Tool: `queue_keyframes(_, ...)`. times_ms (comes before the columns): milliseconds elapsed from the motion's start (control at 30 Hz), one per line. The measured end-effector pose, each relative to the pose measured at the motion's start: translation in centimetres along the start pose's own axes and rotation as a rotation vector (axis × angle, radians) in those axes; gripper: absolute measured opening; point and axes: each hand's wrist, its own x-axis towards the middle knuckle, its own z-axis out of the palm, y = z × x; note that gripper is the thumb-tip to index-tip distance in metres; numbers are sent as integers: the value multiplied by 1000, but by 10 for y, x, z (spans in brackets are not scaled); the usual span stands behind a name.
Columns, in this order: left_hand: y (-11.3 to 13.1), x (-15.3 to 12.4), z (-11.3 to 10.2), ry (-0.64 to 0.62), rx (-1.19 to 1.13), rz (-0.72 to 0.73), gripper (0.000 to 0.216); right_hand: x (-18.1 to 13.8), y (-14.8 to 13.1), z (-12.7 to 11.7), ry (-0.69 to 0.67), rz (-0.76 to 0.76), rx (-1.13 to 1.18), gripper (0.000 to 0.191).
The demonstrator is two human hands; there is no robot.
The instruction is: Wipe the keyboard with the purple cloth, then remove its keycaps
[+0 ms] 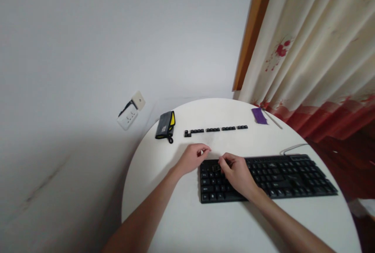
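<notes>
A black keyboard (293, 177) lies on the round white table (181, 221). Over its upper left keys, my right hand (236, 171) is closed in a pinch on what looks like a wire keycap puller (216, 168), largely hidden by the fingers. My left hand (193, 157) hovers by the keyboard's top left corner, thumb and fingertips brought together; whatever may be between them is too small to make out. Beyond the hands, loose black keycaps (213, 130) stand in a row of short groups, with a couple set below the left end (187, 135).
A grey and black pouch (164, 124) with yellow lining sits at the table's left edge. At the back right lie a purple cloth (259, 116) and a thin pale stick (274, 120). The keyboard cable (293, 146) runs rightward. A wall and curtain (293, 69) border the table.
</notes>
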Motion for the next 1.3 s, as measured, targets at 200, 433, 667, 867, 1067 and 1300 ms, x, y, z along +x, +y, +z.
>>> queue_keyframes(200, 5, -3, 2, -176, 4, 11, 26, 4, -2, 10, -1, -39, -110, 35)
queue_keyframes(433, 2, -1, 0, -200, -9, -1, 23, 12, -11, 18, -118, -174, -379, 24)
queue_keyframes(667, 6, -2, -1, -208, -56, -28, 23, 12, 6, 11, -68, -84, -110, 35)
queue_keyframes(867, 7, -4, -3, -220, -96, -9, 25, 12, 22, 13, -43, 104, 201, 38)
queue_keyframes(1067, 16, -3, -6, -189, -127, -35, 25, 6, 18, 8, 78, 55, 379, 37)
queue_keyframes(1300, 21, -5, -1, -221, -274, -49, 25, 0, 15, 3, 132, -22, 363, 34)
